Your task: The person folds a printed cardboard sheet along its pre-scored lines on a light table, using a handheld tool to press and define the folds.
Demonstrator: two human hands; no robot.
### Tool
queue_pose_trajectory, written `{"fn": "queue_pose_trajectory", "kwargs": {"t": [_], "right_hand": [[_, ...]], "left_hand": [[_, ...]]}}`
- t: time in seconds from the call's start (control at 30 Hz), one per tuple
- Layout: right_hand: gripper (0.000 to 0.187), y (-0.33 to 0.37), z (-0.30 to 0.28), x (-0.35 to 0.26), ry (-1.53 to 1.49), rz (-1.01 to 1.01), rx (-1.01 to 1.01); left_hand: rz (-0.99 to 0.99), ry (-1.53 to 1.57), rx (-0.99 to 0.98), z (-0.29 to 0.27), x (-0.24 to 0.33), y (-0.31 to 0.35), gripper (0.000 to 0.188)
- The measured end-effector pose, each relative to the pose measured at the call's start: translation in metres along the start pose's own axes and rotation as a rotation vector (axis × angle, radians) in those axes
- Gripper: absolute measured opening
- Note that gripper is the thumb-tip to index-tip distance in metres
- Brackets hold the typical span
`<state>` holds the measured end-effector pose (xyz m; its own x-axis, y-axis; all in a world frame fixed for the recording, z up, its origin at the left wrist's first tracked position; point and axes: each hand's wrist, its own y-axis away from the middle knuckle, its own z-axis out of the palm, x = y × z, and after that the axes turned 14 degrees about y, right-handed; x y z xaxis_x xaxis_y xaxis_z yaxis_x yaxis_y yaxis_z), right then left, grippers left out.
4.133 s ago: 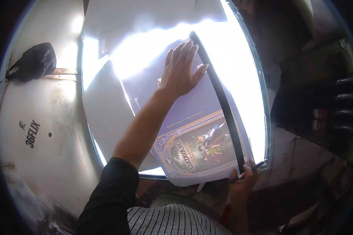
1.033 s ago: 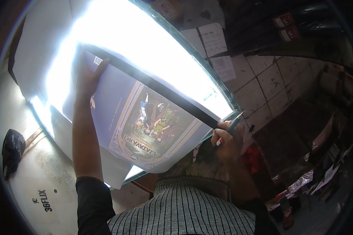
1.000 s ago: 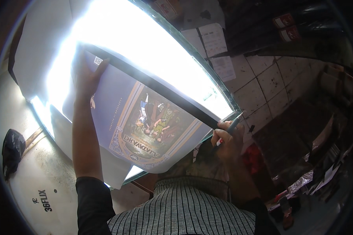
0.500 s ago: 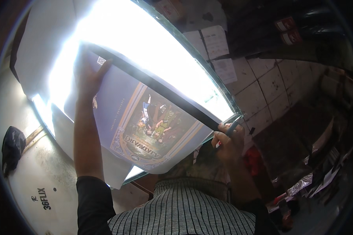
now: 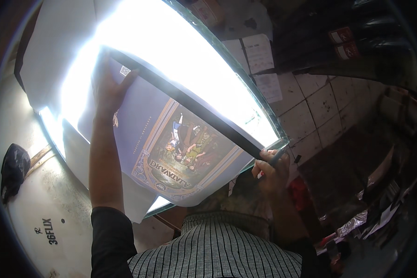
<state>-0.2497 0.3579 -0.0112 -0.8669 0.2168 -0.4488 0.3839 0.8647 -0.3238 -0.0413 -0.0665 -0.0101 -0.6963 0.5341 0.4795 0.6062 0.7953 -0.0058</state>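
Note:
A printed sheet (image 5: 132, 109), lilac with a framed cartoon picture in brown and gold, lies over a brightly lit glass-topped table. Along its far side runs a dark ruler-like strip (image 5: 185, 99), slanting down to the right. My left hand (image 5: 109, 90) rests on the sheet at the strip's upper left end, thumb spread against the strip; glare washes out its fingertips. At the strip's lower right end, my right hand (image 5: 274, 170) is closed around a slim grey-blue pen-like tool (image 5: 278, 156). A small red and white part shows below those fingers; the tool's tip is hard to make out.
Green-edged glass (image 5: 231, 65) bounds the lit surface. White sheets (image 5: 60, 51) lie at its left. Beyond the right edge are papers (image 5: 257, 53) on a tiled surface (image 5: 306, 106). A black bag-like thing (image 5: 15, 171) sits far left; scraps (image 5: 356, 222) pile up lower right.
The whole view has shifted slightly. My right hand has turned a little with the pen-like tool, staying at the strip's end. My left hand keeps its place on the sheet.

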Motion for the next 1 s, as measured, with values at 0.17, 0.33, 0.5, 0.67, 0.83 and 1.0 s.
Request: {"fn": "queue_pose_trajectory", "kwargs": {"t": [0.17,0.33,0.5,0.67,0.83,1.0], "right_hand": [[0.044,0.003,0.002,0.001,-0.015,0.007,-0.001],[0.044,0.003,0.003,0.000,0.008,0.011,-0.002],[0.043,0.004,0.004,0.001,0.011,0.013,0.007],[0.039,0.005,0.002,0.003,0.028,0.015,0.000],[0.031,0.007,0.013,-0.007,-0.024,0.039,-0.007],[0.008,0.017,0.005,0.009,0.157,-0.027,0.060]], "left_hand": [[0.000,-0.018,0.019,0.001,-0.002,0.000,0.098],[0.105,-0.050,0.106,0.002,0.002,0.001,0.092],[0.136,-0.057,0.115,0.006,-0.001,0.001,0.093],[0.186,-0.082,0.154,0.011,-0.002,0.001,0.089],[-0.008,0.064,-0.031,-0.013,-0.006,0.004,0.100],[0.093,0.010,0.081,0.009,0.005,-0.003,0.108]]}}
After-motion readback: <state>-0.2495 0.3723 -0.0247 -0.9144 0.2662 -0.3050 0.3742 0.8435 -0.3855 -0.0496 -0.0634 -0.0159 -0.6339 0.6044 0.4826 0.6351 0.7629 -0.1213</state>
